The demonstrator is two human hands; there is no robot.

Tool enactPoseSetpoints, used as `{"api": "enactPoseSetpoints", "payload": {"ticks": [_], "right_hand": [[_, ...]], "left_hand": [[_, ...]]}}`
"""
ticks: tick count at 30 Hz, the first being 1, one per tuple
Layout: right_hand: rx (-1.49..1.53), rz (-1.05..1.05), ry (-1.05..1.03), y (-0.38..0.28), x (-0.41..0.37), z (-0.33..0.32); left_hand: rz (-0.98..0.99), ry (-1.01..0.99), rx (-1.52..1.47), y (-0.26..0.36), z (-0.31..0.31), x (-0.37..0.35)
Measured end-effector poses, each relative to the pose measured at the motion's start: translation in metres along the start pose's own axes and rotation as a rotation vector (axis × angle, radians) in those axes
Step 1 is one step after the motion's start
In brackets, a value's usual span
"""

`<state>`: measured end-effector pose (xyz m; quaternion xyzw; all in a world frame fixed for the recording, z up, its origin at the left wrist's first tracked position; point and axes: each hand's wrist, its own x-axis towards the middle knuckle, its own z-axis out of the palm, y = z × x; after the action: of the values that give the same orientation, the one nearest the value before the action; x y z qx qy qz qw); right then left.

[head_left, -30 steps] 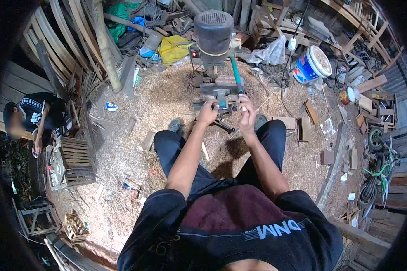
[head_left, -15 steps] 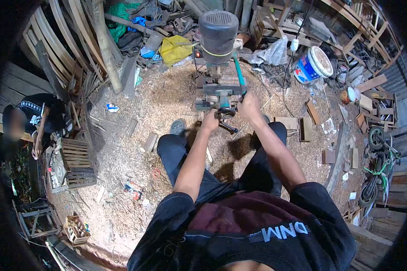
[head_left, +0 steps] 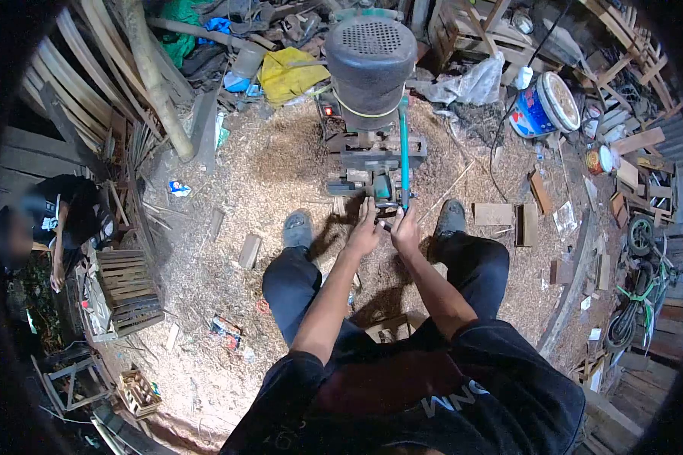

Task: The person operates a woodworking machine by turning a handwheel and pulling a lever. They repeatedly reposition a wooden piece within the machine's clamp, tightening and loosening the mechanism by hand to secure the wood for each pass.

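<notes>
In front of me stands a bench machine with a large dark motor [head_left: 368, 72] on top and a metal vise [head_left: 379, 158] below it. My left hand [head_left: 364, 233] is on the left side of a dark handwheel [head_left: 388, 206] at the machine's near end, its fingers curled over the rim. At the wheel's right side, my right hand [head_left: 406, 231] is closed on the rim or its crank handle, just below the low end of a long green lever [head_left: 404, 152]. Both hands partly hide the wheel.
Wood shavings cover the floor [head_left: 212, 280]. Wooden blocks [head_left: 493, 214] lie to the right, near a blue-and-white bucket [head_left: 545, 106] and a cable. At left, a person [head_left: 61, 216] sits near a slatted crate [head_left: 129, 280]. A small motorbike [head_left: 637, 296] is at far right.
My right hand has come off the green lever and down to the handwheel. The lever now hangs straighter down. My view has moved closer to the machine, and my left hand stays at the wheel.
</notes>
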<state>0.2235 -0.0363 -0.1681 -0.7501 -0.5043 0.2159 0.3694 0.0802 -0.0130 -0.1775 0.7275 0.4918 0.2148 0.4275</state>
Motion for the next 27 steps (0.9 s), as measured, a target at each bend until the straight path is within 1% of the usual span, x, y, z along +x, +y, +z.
{"api": "enactPoseSetpoints", "payload": {"ticks": [2,4,5,6,9,13,15,18,19,21,22,23,24,25,27], "right_hand": [[0.046,-0.068,0.0,0.021,0.006,0.015],[-0.097,-0.12,0.073,0.021,0.003,0.013],[-0.06,-0.099,0.049,0.022,0.001,0.01],[-0.01,-0.086,0.034,0.018,0.004,0.011],[0.013,0.008,-0.037,0.01,0.003,0.006],[0.12,-0.132,-0.009,0.0,0.002,-0.006],[0.205,-0.171,-0.015,-0.015,-0.003,-0.021],[0.086,-0.417,0.072,-0.051,-0.006,-0.062],[0.061,-0.429,0.075,-0.059,-0.007,-0.075],[0.077,-0.472,0.107,-0.103,-0.002,-0.114],[0.079,-0.511,0.112,-0.122,0.003,-0.133],[0.193,-0.428,0.009,-0.147,0.008,-0.154],[0.292,-0.314,-0.122,-0.166,0.02,-0.169],[0.379,-0.186,-0.237,-0.185,0.032,-0.185],[0.456,-0.084,-0.354,-0.216,0.069,-0.215]], "left_hand": [[-0.011,0.003,-0.008,0.001,0.003,0.001],[-0.015,0.043,-0.063,0.014,0.002,-0.003],[0.066,0.094,-0.009,0.007,0.006,-0.001],[0.059,0.088,-0.027,0.004,0.01,-0.001],[0.059,0.105,-0.043,0.004,0.009,-0.001],[-0.005,0.019,-0.057,0.014,-0.002,-0.002],[-0.039,0.001,-0.059,0.013,-0.003,-0.002],[-0.045,0.032,-0.022,0.012,0.0,-0.001],[-0.059,0.032,0.006,0.012,0.0,-0.002],[-0.082,0.035,0.065,0.016,-0.003,0.0],[-0.008,0.065,0.063,0.003,0.004,0.006],[0.063,0.091,0.061,-0.023,0.019,0.013],[0.136,0.12,0.061,-0.037,0.025,0.019],[0.223,0.184,0.102,-0.033,0.023,0.021],[0.144,0.044,0.093,-0.003,0.002,0.017]]}}
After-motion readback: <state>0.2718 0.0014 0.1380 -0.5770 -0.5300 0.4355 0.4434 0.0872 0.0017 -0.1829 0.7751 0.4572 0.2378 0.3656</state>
